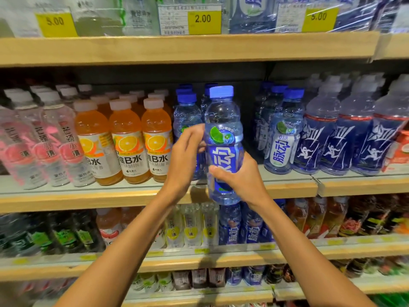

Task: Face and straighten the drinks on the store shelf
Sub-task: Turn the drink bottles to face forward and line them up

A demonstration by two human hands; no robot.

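**Item 1: shelf** [132,197]. Mid tier, wood lip w/ grey rail. I took it as the working tier.

**Item 2: rows, L to R.** Pink row [44,149], orange row [128,145], blue row [186,111], white-label bottle [282,142], dark-blue row [332,142]. All stood upright near the lip. The orange labels faced me square, a good ref for alignment.

**Item 3: gap** [251,134]. Open slot btw the blue row and the white-label bottle. Prob. where the held item belonged.

**Item 4: bottle** [222,120]. Blue, off the shelf, held upright in front of the lip. Its base hung below rail level, just ahead of the gap.

**Item 5: hands.** They were close together, both on the bottle. The right hand [242,179] wrapped the lower body, thumb across the front. The left hand [184,155] cupped the waist from the left, fingers curled onto it.

**Item 6: label** [221,159]. The big characters were cut off at the left edge, so I judged it off-centre and not yet faced.

**Item 7: cap** [221,91]. Blue, on.

**Handling note.** Best approach as I judged it:
- Twist w/ the left hand while the right carries the weight, until the label centres toward me.
- Lift the base clear of the rail and go straight into the gap.
- Set the front flush w/ the neighbours, no lean.
- Risk: the left knuckles sat just beside the blue row, so a wide swing could knock it.
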